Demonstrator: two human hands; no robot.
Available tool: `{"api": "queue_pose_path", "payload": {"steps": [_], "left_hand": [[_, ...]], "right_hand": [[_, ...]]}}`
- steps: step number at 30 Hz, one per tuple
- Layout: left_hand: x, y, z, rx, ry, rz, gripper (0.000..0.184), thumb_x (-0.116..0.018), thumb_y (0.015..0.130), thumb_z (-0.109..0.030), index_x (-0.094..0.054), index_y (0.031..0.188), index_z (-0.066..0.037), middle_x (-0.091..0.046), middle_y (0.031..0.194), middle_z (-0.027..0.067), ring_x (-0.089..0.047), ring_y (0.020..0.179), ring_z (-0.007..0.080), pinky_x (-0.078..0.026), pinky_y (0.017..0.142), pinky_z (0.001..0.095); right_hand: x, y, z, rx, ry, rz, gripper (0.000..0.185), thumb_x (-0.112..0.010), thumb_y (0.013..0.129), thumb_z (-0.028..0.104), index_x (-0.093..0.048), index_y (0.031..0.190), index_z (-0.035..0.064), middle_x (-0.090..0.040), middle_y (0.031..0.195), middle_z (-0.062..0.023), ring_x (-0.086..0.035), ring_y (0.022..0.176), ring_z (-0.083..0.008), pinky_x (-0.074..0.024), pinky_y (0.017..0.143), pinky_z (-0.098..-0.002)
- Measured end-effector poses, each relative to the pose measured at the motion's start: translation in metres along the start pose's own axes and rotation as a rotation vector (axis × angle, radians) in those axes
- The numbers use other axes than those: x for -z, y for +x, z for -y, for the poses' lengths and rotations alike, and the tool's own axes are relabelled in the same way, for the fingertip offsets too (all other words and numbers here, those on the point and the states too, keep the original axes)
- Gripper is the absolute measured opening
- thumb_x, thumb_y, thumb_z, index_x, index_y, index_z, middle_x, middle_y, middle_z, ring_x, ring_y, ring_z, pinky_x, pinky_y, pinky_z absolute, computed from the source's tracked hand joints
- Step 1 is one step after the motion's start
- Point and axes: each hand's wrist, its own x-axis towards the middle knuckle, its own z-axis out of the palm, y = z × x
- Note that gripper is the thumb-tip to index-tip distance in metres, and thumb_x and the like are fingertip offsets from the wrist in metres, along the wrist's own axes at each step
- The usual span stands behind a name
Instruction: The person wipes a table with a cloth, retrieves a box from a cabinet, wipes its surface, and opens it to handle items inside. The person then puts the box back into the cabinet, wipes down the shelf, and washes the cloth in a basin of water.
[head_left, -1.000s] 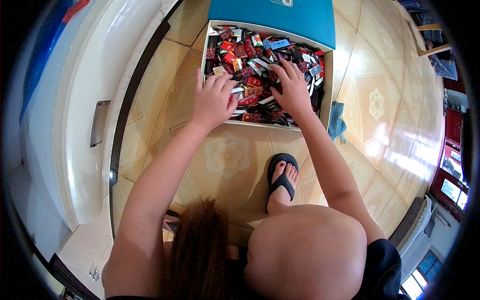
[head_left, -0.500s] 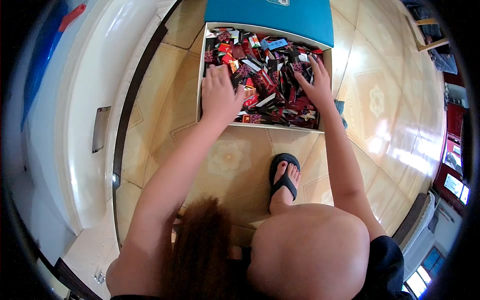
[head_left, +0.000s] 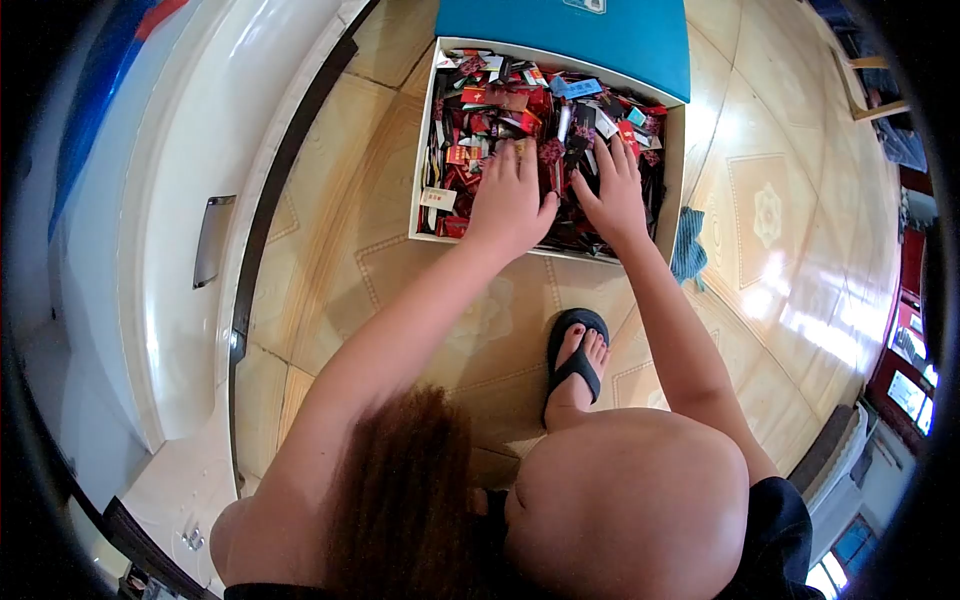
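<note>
A wide box with a cream rim (head_left: 675, 150) stands on the floor, full of small printed packets (head_left: 490, 97) in red, black and white. Their exact kind is too small to tell. My left hand (head_left: 508, 205) lies over the front middle of the heap, palm down, fingers stretched and thumb out to the right. Close beside it, my right hand (head_left: 613, 200) rests on the packets with its fingers apart. Both hands are open, and their palms hide what lies beneath. A light-blue piece (head_left: 577, 88) lies near the back, and a cream piece (head_left: 438, 198) sits at the front left.
The box's teal lid (head_left: 630, 40) extends from its far side. A blue striped cloth (head_left: 690, 245) lies right of the box on the tiled floor (head_left: 740, 190). A white cabinet (head_left: 175, 230) with a metal handle stands left. My sandalled foot (head_left: 575, 365) is in front.
My left hand has moved right across the packets, toward my right hand. The packets have shifted, leaving a cream piece showing at the front left. The view has moved slightly.
</note>
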Motion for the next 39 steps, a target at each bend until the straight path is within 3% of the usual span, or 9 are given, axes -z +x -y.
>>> {"api": "queue_pose_path", "payload": {"steps": [6, 11, 15, 20, 21, 23, 25, 33, 39], "left_hand": [[0.007, 0.006, 0.002, 0.028, -0.121, 0.017, 0.071, -0.066, 0.084, -0.025, -0.036, 0.138, 0.008, -0.039, 0.140, 0.0340, -0.042, 0.127, 0.0477, -0.035, 0.110, 0.0497], [0.034, 0.015, 0.016, 0.109, 0.126, 0.016, 0.054, -0.068, 0.083, -0.025, -0.052, 0.128, 0.000, -0.035, 0.146, 0.0311, -0.032, 0.138, 0.0456, -0.029, 0.115, 0.0481], [0.049, 0.022, 0.034, 0.131, 0.049, -0.055, 0.049, -0.070, 0.081, -0.025, -0.055, 0.121, -0.003, -0.032, 0.149, 0.0284, -0.029, 0.140, 0.0437, -0.028, 0.115, 0.0482], [0.053, 0.012, 0.018, -0.027, 0.210, 0.162, 0.091, -0.075, 0.074, -0.048, -0.036, 0.145, -0.006, -0.024, 0.154, 0.0257, -0.026, 0.143, 0.0401, -0.022, 0.115, 0.0561], [0.045, 0.006, 0.020, -0.024, 0.211, 0.217, 0.105, -0.077, 0.071, -0.050, -0.025, 0.150, -0.005, -0.022, 0.155, 0.0258, -0.025, 0.144, 0.0398, -0.020, 0.115, 0.0583], [0.035, -0.003, 0.018, -0.028, 0.265, 0.294, 0.116, -0.078, 0.069, -0.051, -0.014, 0.153, -0.002, -0.022, 0.155, 0.0257, -0.024, 0.144, 0.0391, -0.020, 0.115, 0.0573], [0.028, -0.009, 0.015, -0.036, 0.343, 0.269, 0.119, -0.080, 0.068, -0.047, -0.011, 0.153, 0.000, -0.024, 0.154, 0.0246, -0.021, 0.145, 0.0371, -0.020, 0.115, 0.0554], [0.024, 0.000, 0.022, -0.040, 0.345, 0.126, 0.084, -0.073, 0.077, -0.032, -0.036, 0.144, 0.002, -0.046, 0.140, 0.0181, -0.044, 0.128, 0.0332, -0.033, 0.109, 0.0472], [0.045, 0.010, 0.028, -0.021, 0.170, 0.050, 0.055, -0.073, 0.078, -0.021, -0.054, 0.127, -0.006, -0.061, 0.118, 0.0117, -0.058, 0.107, 0.0314, -0.047, 0.091, 0.0425]], "right_hand": [[0.009, 0.007, 0.021, 0.051, 0.251, 0.013, 0.057, -0.065, 0.084, 0.019, -0.047, 0.135, 0.0016, -0.043, 0.142, -0.0249, -0.042, 0.132, -0.0420, -0.0345, 0.110, -0.0451], [0.043, 0.018, 0.028, -0.027, 0.399, 0.027, 0.046, -0.066, 0.084, 0.018, -0.053, 0.126, 0.0042, -0.045, 0.141, -0.0247, -0.045, 0.130, -0.0408, -0.0375, 0.108, -0.0436], [0.046, 0.021, -0.003, -0.076, 0.384, -0.060, 0.046, -0.069, 0.083, 0.022, -0.054, 0.124, 0.0061, -0.046, 0.140, -0.0256, -0.044, 0.131, -0.0410, -0.0373, 0.107, -0.0438], [0.034, 0.009, -0.021, -0.155, 0.254, 0.063, 0.079, -0.077, 0.078, 0.043, -0.044, 0.141, 0.0083, -0.038, 0.145, -0.0292, -0.039, 0.134, -0.0445, -0.0355, 0.109, -0.0434], [0.038, 0.008, -0.012, -0.196, 0.372, 0.195, 0.098, -0.077, 0.072, 0.056, -0.034, 0.149, 0.0110, -0.028, 0.151, -0.0309, -0.032, 0.138, -0.0476, -0.0324, 0.110, -0.0516], [0.024, -0.007, 0.006, -0.092, -0.055, 0.253, 0.108, -0.075, 0.068, 0.064, -0.028, 0.152, 0.0146, -0.022, 0.154, -0.0294, -0.024, 0.141, -0.0492, -0.0292, 0.107, -0.0628], [0.028, -0.009, 0.033, -0.099, -0.130, 0.289, 0.114, -0.073, 0.065, 0.069, -0.024, 0.153, 0.0177, -0.020, 0.156, -0.0275, -0.021, 0.142, -0.0506, -0.0271, 0.104, -0.0698], [0.015, -0.009, 0.033, -0.059, -0.050, 0.131, 0.091, -0.077, 0.073, 0.035, -0.031, 0.149, 0.0148, -0.030, 0.150, -0.0233, -0.033, 0.134, -0.0487, -0.0374, 0.099, -0.0627], [0.022, 0.003, 0.017, -0.035, 0.177, 0.015, 0.067, -0.074, 0.074, 0.010, -0.045, 0.135, 0.0053, -0.043, 0.136, -0.0233, -0.042, 0.128, -0.0441, -0.0382, 0.108, -0.0458]]}}
